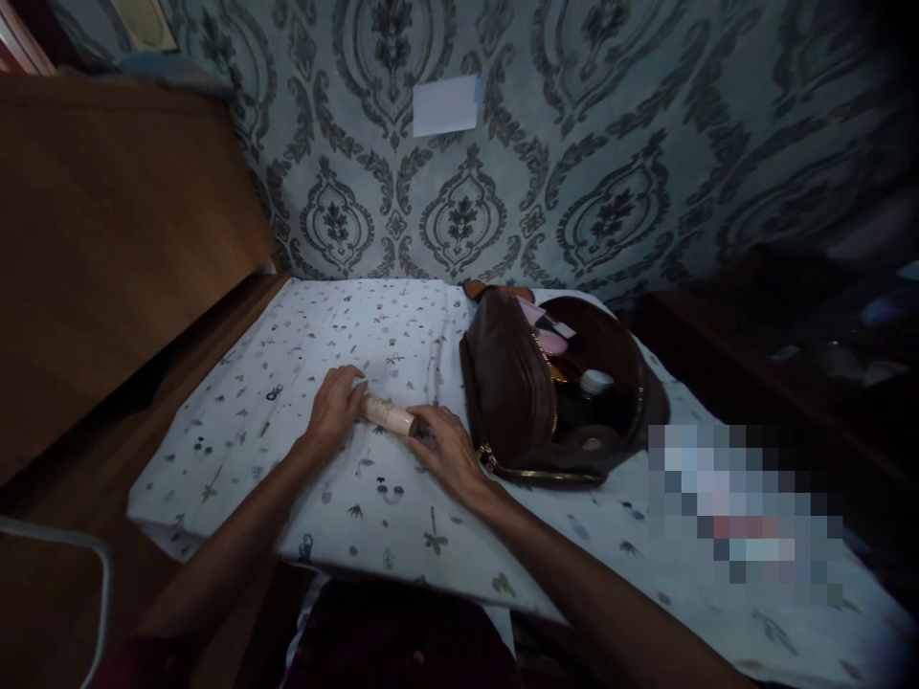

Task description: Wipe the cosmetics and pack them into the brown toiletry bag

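A small beige cosmetic tube (388, 414) lies crosswise between my two hands, low over the patterned white cloth (345, 330). My left hand (336, 407) is closed around its left end. At its right end, the fingers of my right hand (449, 448) grip the tube. Just right of my right hand stands an unzipped dark brown bag (503, 383) with a gold zipper. Inside it are a white-capped bottle (595, 385) and a pink item (549, 340) whose kind I cannot make out.
A brown strap (503, 290) lies behind the bag. To the left rises a wooden cabinet (122, 239). Patterned wallpaper with a white card (445, 105) backs the table. A blurred-out patch (747, 517) covers something at the right. A white cable (104, 584) hangs at lower left.
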`<action>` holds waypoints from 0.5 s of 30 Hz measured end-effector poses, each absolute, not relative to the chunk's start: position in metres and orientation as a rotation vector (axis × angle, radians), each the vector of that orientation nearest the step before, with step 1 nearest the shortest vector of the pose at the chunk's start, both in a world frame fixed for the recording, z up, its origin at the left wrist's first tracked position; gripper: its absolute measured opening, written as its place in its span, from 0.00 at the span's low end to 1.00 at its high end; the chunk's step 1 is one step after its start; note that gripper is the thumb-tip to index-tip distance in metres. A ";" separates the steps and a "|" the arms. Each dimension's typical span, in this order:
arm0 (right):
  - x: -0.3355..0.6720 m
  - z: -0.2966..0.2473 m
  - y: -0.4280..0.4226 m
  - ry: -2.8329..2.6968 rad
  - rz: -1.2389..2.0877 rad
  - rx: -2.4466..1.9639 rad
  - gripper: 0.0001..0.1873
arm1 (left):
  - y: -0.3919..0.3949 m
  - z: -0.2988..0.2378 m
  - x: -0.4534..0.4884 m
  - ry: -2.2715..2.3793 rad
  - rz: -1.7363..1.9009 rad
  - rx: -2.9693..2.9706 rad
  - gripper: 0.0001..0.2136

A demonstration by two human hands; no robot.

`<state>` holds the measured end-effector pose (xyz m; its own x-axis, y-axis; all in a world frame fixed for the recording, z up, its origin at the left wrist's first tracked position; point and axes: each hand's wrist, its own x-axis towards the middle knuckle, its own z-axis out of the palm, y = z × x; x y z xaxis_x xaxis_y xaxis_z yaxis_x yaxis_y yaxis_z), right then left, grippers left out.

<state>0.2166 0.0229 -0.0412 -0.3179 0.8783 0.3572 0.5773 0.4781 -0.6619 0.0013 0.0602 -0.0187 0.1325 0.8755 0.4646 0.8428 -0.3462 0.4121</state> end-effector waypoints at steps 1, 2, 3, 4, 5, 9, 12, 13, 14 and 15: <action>0.217 -0.042 0.023 -2.026 0.546 -1.203 0.16 | 0.055 -0.016 0.008 1.695 1.024 2.344 0.07; 0.216 -0.042 0.023 -2.028 0.542 -1.203 0.16 | 0.050 -0.013 0.015 1.628 1.026 2.365 0.07; 0.216 -0.043 0.024 -2.031 0.537 -1.201 0.16 | 0.044 -0.011 0.022 1.563 1.026 2.386 0.08; 0.216 -0.043 0.024 -2.037 0.532 -1.199 0.15 | 0.038 -0.010 0.029 1.491 1.023 2.413 0.08; 0.215 -0.044 0.024 -2.042 0.527 -1.200 0.14 | 0.032 -0.009 0.036 1.414 1.018 2.449 0.09; 0.214 -0.047 0.026 -2.028 0.503 -1.273 0.07 | 0.014 -0.010 0.050 1.173 0.967 2.647 0.13; 0.214 -0.045 0.026 -2.026 0.532 -1.276 0.08 | 0.014 -0.014 0.043 1.104 0.913 2.744 0.16; 0.214 -0.043 0.025 -2.024 0.552 -1.261 0.10 | 0.016 -0.016 0.037 1.097 0.905 2.760 0.16; 0.215 -0.042 0.024 -2.021 0.571 -1.248 0.11 | 0.019 -0.017 0.031 1.101 0.907 2.771 0.16; 0.215 -0.040 0.023 -2.018 0.587 -1.239 0.13 | 0.022 -0.018 0.025 1.117 0.915 2.780 0.16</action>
